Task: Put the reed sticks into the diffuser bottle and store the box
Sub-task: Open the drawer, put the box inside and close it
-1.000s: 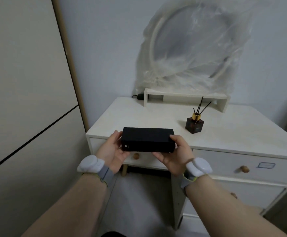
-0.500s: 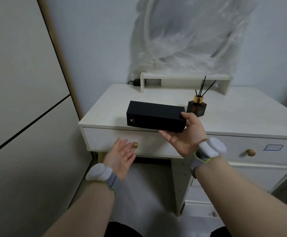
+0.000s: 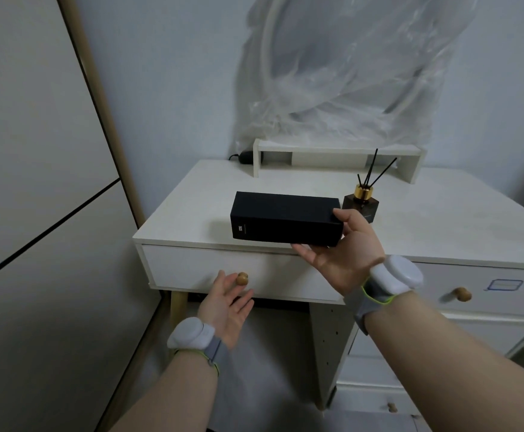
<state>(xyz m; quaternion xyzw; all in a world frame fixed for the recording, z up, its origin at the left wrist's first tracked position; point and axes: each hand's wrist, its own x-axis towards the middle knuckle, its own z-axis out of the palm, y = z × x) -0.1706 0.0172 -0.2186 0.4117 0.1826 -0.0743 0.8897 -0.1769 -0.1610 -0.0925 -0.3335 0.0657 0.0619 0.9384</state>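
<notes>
**Storing the box: drawer next**

Holding the black box [image 3: 285, 219] from its right end, the right hand [image 3: 341, 257] closes thumb on top and fingers underneath, keeping it just above the front edge of the white table [image 3: 441, 219]. The left hand [image 3: 226, 307] is open and empty, palm up, fingertips right at the round wooden knob [image 3: 242, 279] of the left drawer [image 3: 192, 266]; whether it touches the knob is hard to tell.

The reed sticks [image 3: 376, 169] stand fanned in the diffuser bottle [image 3: 362, 205], which sits upright on the table just behind the box's right end, so the first half of the task looks done. The step in hand appears to be storing the box, and the drawer, shut for now, seems the likely place.

The next move probably calls for the left hand to pinch the knob and pull straight out toward the person, while the right hand keeps the box clear of the drawer front and of the bottle behind it. A careless swing of the box's right end could knock the bottle and tip the sticks.

The box lies on its side, roughly level. Its long axis runs left to right, nearly parallel to the table's front edge, with the small labelled end face pointing left and slightly toward the camera. To go in, it should need only lowering in that same orientation, if the drawer is wide enough.
</notes>
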